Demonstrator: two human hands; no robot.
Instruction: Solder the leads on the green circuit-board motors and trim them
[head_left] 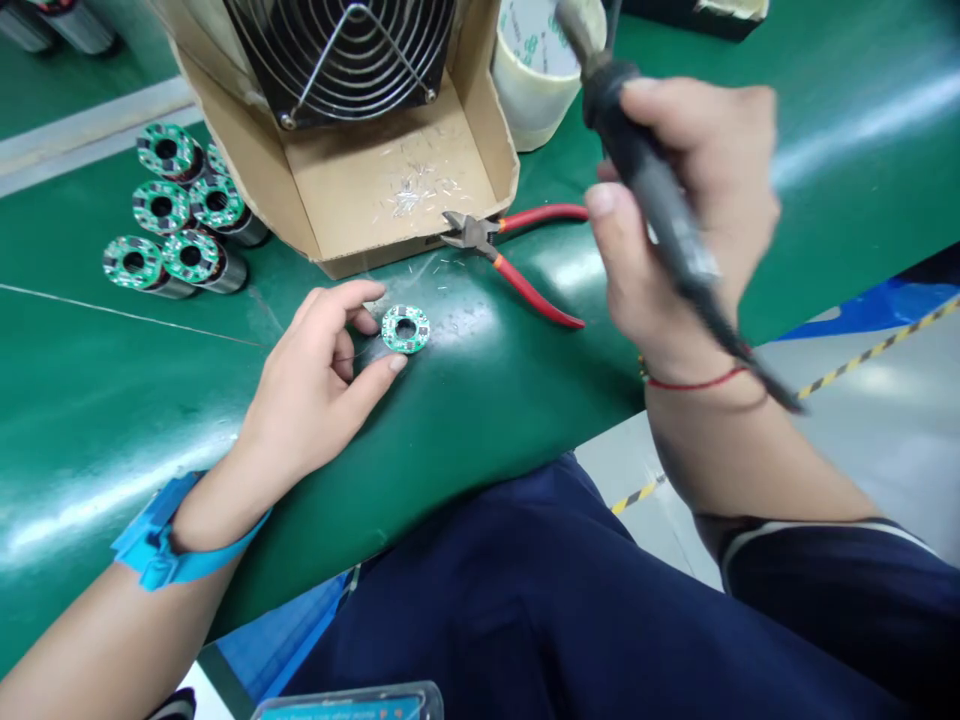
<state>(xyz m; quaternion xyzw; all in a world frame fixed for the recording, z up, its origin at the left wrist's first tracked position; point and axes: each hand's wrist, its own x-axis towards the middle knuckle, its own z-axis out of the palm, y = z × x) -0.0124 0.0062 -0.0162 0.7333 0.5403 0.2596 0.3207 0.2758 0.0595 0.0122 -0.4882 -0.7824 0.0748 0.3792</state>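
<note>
My left hand (315, 365) rests on the green table with its fingers apart, curved beside a small ring-shaped circuit board (390, 338). The thumb tip lies at the board's lower edge and another fingertip is close to its left edge; a firm grip does not show. My right hand (697, 190), raised above the table, is closed around the black handle of a soldering iron (660, 200). The iron's front end points up and away, smeared by motion, and its cord runs down past the wrist. Red-handled side cutters (476, 232) lie between the hands, jaws apart at the cardboard box edge.
A cardboard box (487, 150) holds a black fan (352, 60) and several metal clippings (412, 195). Several motor-like cylinders topped with green ring boards (161, 205) stand at the left. A tape roll (536, 110) sits right of the box. The table edge (480, 485) runs before my lap.
</note>
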